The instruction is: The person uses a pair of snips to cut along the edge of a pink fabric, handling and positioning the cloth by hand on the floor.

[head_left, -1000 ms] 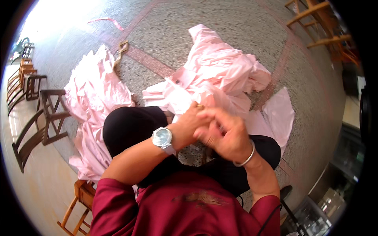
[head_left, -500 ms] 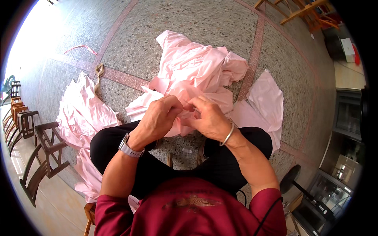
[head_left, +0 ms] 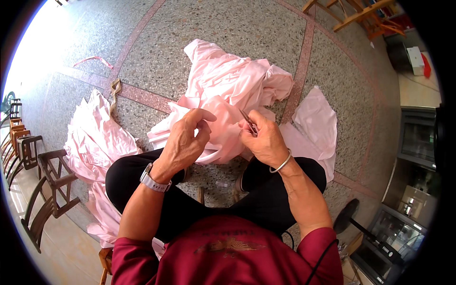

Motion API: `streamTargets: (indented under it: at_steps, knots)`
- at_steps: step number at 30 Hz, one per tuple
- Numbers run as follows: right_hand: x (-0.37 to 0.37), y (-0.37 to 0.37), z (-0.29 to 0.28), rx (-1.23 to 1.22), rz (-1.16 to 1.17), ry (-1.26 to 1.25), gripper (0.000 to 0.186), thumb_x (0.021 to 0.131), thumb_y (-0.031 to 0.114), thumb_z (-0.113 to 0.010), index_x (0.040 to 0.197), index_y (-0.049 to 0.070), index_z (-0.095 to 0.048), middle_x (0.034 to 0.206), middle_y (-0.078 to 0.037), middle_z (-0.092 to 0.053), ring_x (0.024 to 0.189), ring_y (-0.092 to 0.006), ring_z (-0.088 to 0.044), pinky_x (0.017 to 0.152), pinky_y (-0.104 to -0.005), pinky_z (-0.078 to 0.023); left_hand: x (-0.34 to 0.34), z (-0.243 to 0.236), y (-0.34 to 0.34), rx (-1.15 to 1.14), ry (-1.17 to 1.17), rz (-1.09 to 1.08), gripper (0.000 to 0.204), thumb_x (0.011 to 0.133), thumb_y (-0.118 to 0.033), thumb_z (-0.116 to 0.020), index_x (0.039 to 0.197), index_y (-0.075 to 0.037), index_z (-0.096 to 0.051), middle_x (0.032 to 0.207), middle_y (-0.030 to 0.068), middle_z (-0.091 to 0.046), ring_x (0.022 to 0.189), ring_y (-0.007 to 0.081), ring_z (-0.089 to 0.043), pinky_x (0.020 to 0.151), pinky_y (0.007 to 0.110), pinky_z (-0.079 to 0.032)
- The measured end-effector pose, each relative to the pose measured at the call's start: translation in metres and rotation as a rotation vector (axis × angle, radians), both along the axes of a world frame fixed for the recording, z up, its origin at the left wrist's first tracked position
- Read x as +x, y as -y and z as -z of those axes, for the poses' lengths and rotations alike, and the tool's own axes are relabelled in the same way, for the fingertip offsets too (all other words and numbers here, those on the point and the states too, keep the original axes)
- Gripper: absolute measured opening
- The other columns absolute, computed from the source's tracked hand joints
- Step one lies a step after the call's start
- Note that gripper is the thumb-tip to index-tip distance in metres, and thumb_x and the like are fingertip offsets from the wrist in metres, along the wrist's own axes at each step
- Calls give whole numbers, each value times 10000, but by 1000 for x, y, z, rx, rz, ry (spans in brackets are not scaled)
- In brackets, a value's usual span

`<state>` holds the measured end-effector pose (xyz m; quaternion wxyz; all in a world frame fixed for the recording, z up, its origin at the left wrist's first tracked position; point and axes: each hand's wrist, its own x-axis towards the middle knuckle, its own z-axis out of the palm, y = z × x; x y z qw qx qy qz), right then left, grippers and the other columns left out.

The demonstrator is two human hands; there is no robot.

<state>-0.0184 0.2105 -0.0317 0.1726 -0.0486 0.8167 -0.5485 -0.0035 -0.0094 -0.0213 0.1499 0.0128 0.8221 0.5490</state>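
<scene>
Speckled grey stone floor (head_left: 237, 23); on it, below both hands, rumpled pale-pink cotton-like cloth heap (head_left: 230, 80). Left hand (head_left: 184, 142): grip half-curled, can't tell whether it holds anything. Right hand (head_left: 267, 142): grip pinching slim dark metal tool (head_left: 250, 124); stray tip could nick loose folds, slack pinch could drop it.
</scene>
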Motion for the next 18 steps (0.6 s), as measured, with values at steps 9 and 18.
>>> streamTargets:
  at_steps: [9, 18]
  knots:
    - [-4, -13, -12, -8, 8, -23, 81, 857, 19, -610, 827, 19, -535, 793, 26, -589, 664, -13, -429, 591, -206, -399, 3, 2, -13, -31, -76, 172, 182, 807, -73, -701, 957, -12, -617, 907, 95, -578, 825, 187, -577, 735, 320, -473]
    - [-6, -20, -20, -27, 49, -112, 67, 849, 33, -611, 898, -2, -580, 727, -24, -594, 629, -38, -499, 577, -234, -452, -4, 4, -18, -387, -490, 92, 120, 818, -34, -643, 927, -35, -590, 953, 105, -586, 914, 297, -543, 839, 382, -413]
